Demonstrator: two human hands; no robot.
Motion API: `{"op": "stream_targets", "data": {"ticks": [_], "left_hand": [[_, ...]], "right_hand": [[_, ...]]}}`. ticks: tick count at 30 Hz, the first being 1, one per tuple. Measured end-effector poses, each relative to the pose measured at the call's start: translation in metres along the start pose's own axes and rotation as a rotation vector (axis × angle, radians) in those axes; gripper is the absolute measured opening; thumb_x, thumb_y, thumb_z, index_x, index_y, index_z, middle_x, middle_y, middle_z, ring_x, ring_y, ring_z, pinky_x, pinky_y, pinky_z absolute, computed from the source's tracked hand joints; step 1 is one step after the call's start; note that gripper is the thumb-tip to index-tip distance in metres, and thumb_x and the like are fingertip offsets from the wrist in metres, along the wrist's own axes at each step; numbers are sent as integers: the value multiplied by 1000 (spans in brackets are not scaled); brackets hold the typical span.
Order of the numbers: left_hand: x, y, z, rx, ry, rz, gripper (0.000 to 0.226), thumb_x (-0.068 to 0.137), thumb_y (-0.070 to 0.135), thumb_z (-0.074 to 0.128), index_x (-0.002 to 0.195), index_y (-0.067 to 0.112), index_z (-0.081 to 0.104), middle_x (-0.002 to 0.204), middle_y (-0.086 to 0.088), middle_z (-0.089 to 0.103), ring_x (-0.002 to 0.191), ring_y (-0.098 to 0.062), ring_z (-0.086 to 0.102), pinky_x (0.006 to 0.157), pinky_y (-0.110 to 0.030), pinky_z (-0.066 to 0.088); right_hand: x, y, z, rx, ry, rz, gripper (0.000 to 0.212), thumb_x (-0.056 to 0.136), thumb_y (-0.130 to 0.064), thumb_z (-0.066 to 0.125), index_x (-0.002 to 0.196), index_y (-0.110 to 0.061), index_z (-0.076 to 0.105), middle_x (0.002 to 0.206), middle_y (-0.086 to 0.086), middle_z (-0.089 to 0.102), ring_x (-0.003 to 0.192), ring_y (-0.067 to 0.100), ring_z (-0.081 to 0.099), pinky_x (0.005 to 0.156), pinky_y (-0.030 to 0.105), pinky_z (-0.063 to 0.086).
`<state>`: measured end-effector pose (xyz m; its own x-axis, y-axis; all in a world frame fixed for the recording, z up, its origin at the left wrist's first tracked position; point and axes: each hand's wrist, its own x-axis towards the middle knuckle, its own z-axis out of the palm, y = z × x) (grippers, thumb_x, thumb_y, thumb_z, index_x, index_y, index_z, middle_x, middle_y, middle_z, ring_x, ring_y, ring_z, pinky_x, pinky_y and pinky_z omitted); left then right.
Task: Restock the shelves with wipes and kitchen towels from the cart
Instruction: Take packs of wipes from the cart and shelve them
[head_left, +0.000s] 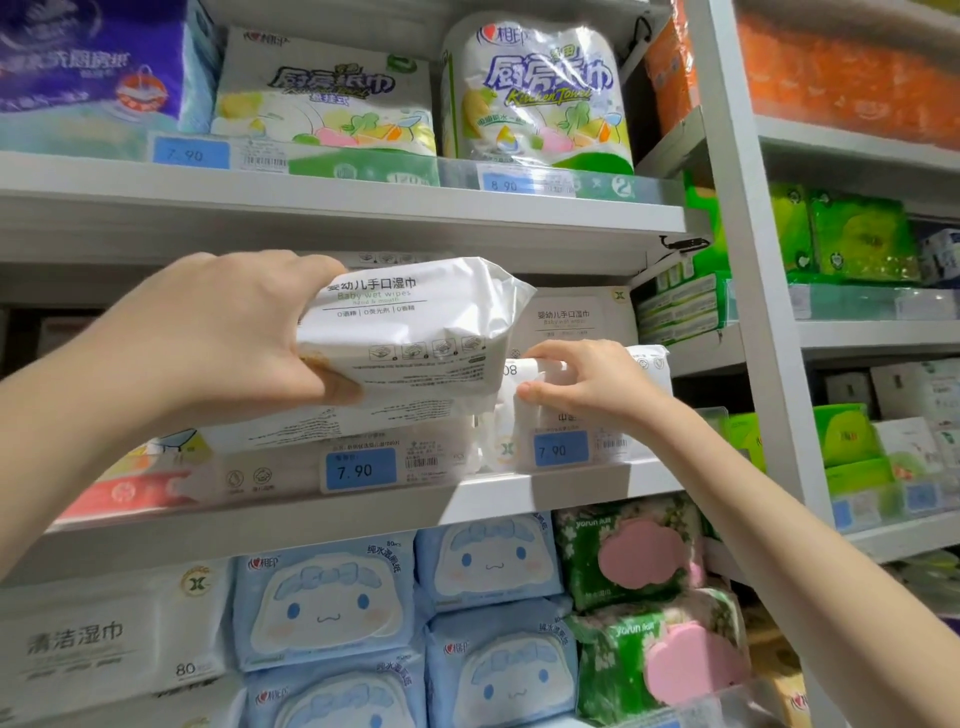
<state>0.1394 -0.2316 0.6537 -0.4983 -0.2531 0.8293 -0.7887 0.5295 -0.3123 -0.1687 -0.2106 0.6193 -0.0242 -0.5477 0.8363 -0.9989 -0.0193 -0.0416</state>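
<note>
My left hand (234, 332) grips a white pack of baby wet wipes (410, 332) by its left end and holds it at the opening of the middle shelf (545, 488). It sits above a flat white pack (311, 426) lying on that shelf. My right hand (587, 379) has its fingers curled on the front edge of another white wipes pack (540, 410) standing on the shelf's right side. A matching baby wipes pack (571, 317) stands behind it. Kitchen towel packs (535, 93) fill the top shelf.
Blue cartoon wipes packs (332, 608) and green floral packs with pink lids (634, 561) fill the shelf below. Blue price tags (358, 470) line the shelf edges. A white upright post (748, 260) divides off a neighbouring bay holding green packs (852, 239).
</note>
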Motion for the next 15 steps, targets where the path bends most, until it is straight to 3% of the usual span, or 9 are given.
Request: {"op": "stream_targets", "data": {"ticks": [3, 5, 9, 12, 15], "left_hand": [[-1, 7, -6, -72, -9, -8, 85, 56, 75, 58, 129, 34, 47, 112, 6, 62, 99, -22, 57, 82, -36, 44], [1, 13, -9, -101, -20, -21, 76, 61, 64, 68, 128, 32, 49, 115, 5, 61, 101, -21, 56, 82, -34, 43], [13, 31, -11, -76, -15, 11, 71, 66, 57, 71, 127, 29, 48, 115, 3, 60, 101, -22, 55, 82, -33, 41], [27, 46, -11, -82, -21, 64, 71, 67, 59, 70, 127, 28, 48, 114, 3, 61, 101, -21, 55, 81, -33, 42], [46, 58, -15, -159, -3, 99, 66, 65, 58, 71, 120, 26, 52, 110, 2, 63, 96, -24, 57, 79, -36, 47]], "right_hand": [[-1, -1, -3, -39, -73, -22, 54, 90, -59, 44, 133, -27, 53, 130, -2, 60, 121, 18, 51, 103, 34, 27], [-5, 2, -7, 83, -134, -38, 61, 84, -62, 34, 133, -31, 52, 133, -6, 58, 122, 11, 51, 112, 37, 20], [-25, 3, -19, 627, -72, -47, 66, 73, -68, 52, 133, -40, 48, 138, -16, 51, 126, 0, 46, 110, 39, 36], [-34, 3, -28, 743, -3, -112, 67, 74, -58, 60, 135, -31, 49, 131, -14, 58, 123, 3, 52, 105, 34, 42], [-36, 7, -45, 839, 0, -105, 64, 65, -53, 68, 125, -41, 50, 124, -19, 62, 120, 2, 54, 96, 20, 46]]}}
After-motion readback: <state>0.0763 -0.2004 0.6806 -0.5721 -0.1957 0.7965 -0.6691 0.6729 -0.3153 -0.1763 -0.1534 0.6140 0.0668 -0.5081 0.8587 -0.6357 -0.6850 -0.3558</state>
